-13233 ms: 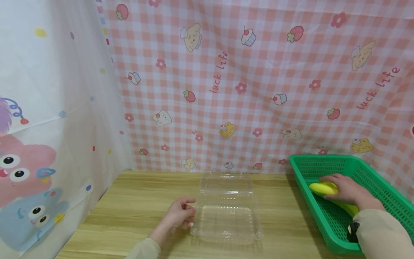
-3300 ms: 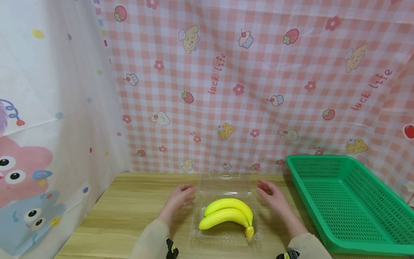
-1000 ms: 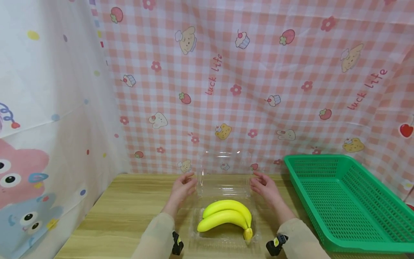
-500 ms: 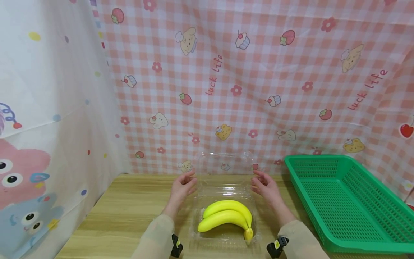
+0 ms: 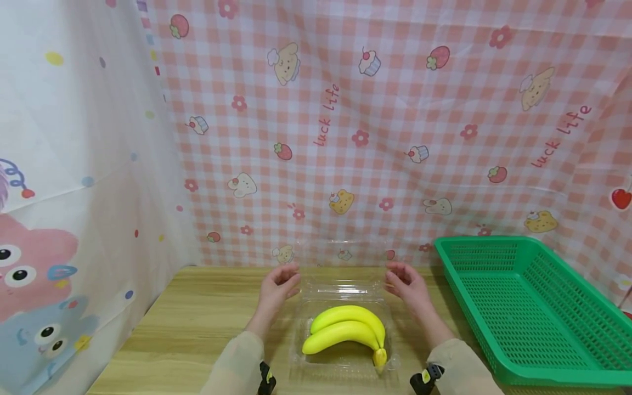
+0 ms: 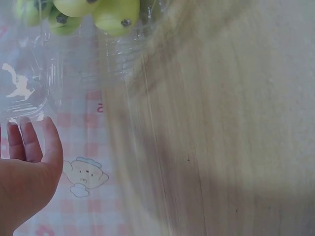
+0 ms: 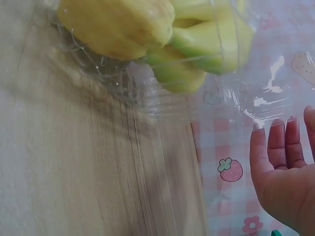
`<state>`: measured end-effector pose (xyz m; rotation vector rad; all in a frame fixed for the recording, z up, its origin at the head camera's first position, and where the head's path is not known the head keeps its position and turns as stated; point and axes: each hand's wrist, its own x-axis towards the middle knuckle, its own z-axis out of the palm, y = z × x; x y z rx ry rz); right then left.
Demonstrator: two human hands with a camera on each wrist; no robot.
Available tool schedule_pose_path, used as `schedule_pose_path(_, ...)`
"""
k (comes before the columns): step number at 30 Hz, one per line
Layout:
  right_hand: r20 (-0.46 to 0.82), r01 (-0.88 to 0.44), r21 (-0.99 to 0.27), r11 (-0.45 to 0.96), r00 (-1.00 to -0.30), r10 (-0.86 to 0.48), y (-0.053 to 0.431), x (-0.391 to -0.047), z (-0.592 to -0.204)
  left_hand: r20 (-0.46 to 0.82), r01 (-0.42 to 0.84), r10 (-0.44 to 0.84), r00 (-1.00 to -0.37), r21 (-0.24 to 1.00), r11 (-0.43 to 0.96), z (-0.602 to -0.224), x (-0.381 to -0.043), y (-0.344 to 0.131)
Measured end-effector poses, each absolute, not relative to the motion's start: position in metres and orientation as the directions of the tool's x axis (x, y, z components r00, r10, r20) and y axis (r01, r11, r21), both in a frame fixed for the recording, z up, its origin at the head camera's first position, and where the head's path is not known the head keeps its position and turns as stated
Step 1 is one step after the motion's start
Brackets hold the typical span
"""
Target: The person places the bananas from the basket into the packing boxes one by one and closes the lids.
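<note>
A clear plastic clamshell box point(image 5: 303, 359) lies in the middle of the wooden table, with a bunch of yellow bananas point(image 5: 343, 331) in its base. Its hinged lid point(image 5: 345, 288) stands raised at the far side. My left hand point(image 5: 278, 284) is at the lid's left side; in the left wrist view its extended fingertips point(image 6: 27, 123) touch the lid's edge. On the opposite side, my right hand point(image 5: 407, 284) touches the lid with gently bent fingertips point(image 7: 278, 123). Both thumbs show in the head view, apart from the other fingers.
A green plastic basket point(image 5: 513, 378) stands on the right of the table point(image 5: 173, 323). Behind the table hangs a pink checked cloth point(image 5: 316, 181), close to the lid. A white patterned cloth point(image 5: 123, 192) hangs on the left.
The bananas went from the basket into the box earlier. The lid, lying back 3.3 s ago, has risen with both hands at its sides and now tips slightly forward over the bananas.
</note>
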<state>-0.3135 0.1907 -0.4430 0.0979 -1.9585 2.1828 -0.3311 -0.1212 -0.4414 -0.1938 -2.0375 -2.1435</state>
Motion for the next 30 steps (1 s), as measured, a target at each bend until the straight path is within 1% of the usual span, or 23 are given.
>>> schedule_pose_path(8,0.219,-0.227,-0.971,-0.071,-0.970,0.107,0.192,-0.310,-0.443,0.223,0.224,-0.029,-0.974,0.972,-0.073,-0.445,-0.330,-0.124)
schedule_pose_path(19,0.294,-0.294,-0.955,-0.021,-0.955,0.036,0.198,-0.306,-0.451,0.274,0.272,0.022,-0.961,0.959,-0.086,-0.447,-0.326,-0.129)
schedule_pose_path(25,0.347,-0.347,-0.938,0.007,-0.938,-0.003,0.199,-0.301,-0.451,0.321,0.317,0.059,-0.945,0.946,-0.068,-0.449,-0.325,-0.133)
schedule_pose_path(30,0.362,-0.362,-0.930,0.070,-0.932,-0.018,0.201,-0.298,-0.449,0.343,0.344,0.076,-0.936,0.939,-0.002,-0.449,-0.323,-0.136)
